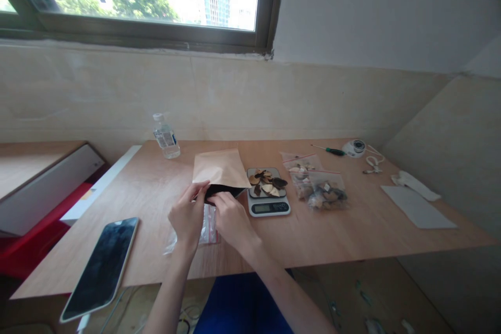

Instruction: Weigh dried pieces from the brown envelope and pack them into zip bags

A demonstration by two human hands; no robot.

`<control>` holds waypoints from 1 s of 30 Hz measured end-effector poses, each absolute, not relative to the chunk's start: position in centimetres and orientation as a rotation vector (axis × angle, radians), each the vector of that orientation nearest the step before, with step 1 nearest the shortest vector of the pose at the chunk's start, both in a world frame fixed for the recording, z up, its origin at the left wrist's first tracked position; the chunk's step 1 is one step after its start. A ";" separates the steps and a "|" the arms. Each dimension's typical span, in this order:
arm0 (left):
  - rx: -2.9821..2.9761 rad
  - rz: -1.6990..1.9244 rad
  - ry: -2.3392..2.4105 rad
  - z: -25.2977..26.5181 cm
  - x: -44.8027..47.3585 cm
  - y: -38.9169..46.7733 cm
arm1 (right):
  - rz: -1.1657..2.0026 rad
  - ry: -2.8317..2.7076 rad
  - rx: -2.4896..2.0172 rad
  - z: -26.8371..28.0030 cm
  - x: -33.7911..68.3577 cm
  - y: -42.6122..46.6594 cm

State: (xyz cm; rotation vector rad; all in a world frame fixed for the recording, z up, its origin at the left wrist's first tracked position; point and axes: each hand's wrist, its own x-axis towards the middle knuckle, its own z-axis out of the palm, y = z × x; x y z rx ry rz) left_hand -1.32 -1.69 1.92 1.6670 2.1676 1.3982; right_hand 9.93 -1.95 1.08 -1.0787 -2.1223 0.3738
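A brown paper bag (219, 166) with a dark inside lies in front of me, its mouth turned toward me and parted. My left hand (188, 211) pinches the left side of its opening. At the dark mouth, my right hand (230, 216) has its fingers closed on the bag's near edge; the fingertips are partly hidden. Just right of the bag stands a white digital scale (271, 209), with brown and pale dried slices (268, 182) on its plate. Beneath my hands lie clear zip bags (208, 227) with red seal strips.
Zip bags of dried pieces (329, 193) lie right of the scale. A water bottle (166, 138) stands at the back left, and a tablet (102, 266) overhangs the front left edge. Farther right are a screwdriver (334, 152), a white camera (354, 148) and a white sheet (417, 206).
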 end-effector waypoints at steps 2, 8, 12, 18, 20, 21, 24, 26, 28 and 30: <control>1.686 1.395 2.181 2.0 -1.4 -1.6 | 0.399 -2.112 -1.057 1.3 9.9 -2.1; 1.718 1.267 2.366 1.2 -3.0 2.1 | 0.497 -1.993 -1.045 -0.8 11.0 -4.0; 1.744 1.054 2.392 -0.1 -4.8 4.7 | 0.574 -1.951 -1.117 -2.6 12.5 -5.4; 1.987 1.083 2.161 -3.2 -4.5 0.4 | 0.688 -1.832 -1.199 -4.0 14.5 -7.0; 1.953 1.031 2.119 -4.6 -3.8 -1.5 | 0.745 -1.798 -1.201 -4.2 14.8 -7.4; 1.913 1.041 2.107 -5.4 -3.5 -2.2 | 0.773 -1.790 -1.194 -4.2 14.9 -7.6; 1.796 1.118 2.047 -6.9 -3.1 -3.0 | 0.826 -1.785 -1.171 -4.2 15.1 -7.9; 1.722 1.146 2.038 -7.1 -3.3 -2.8 | 0.840 -1.776 -1.165 -4.1 15.2 -8.1; 1.682 1.130 2.046 -6.7 -3.7 -2.7 | 0.851 -1.762 -1.153 -4.1 15.1 -8.3; 1.670 1.115 2.038 -5.7 -3.8 -3.0 | 0.871 -1.720 -1.143 -4.3 14.7 -8.5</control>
